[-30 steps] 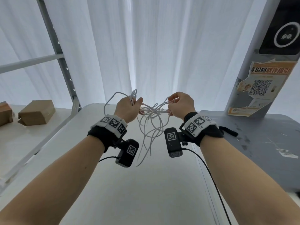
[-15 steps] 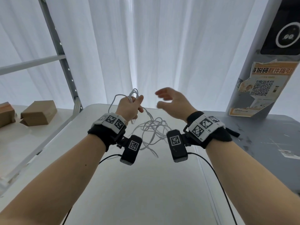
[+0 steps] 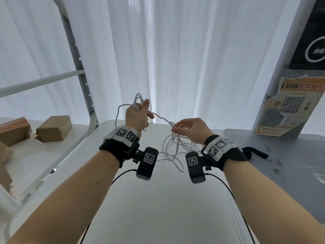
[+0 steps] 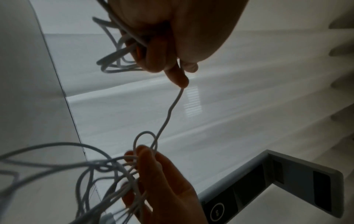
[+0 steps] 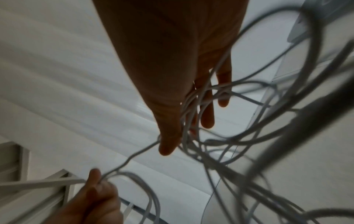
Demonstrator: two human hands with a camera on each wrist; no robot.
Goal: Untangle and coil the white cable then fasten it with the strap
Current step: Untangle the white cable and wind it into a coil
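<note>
Both hands are up above the white table [image 3: 158, 208], in the middle of the frame, with the white cable [image 3: 173, 150] strung between them. The left hand [image 3: 136, 115] sits higher, left of centre, its fingers curled round a small bundle of gathered loops; a few loops poke out above the fist and one arcs off to the left. That looks like the start of the coil, kept clamped so it does not spill back into the mess.

From that fist a single strand runs down and right to the right hand [image 3: 190, 131], which pinches it between thumb and fingertips right where a small loop crosses it. Below that hand the rest of the cable hangs as a loose tangle, dangling between the two wrists over the table. I would judge the pinch is there to isolate the knot and feed a clean length toward the coil.

The untangling seems far from finished. I cannot see the strap in any view.
</note>
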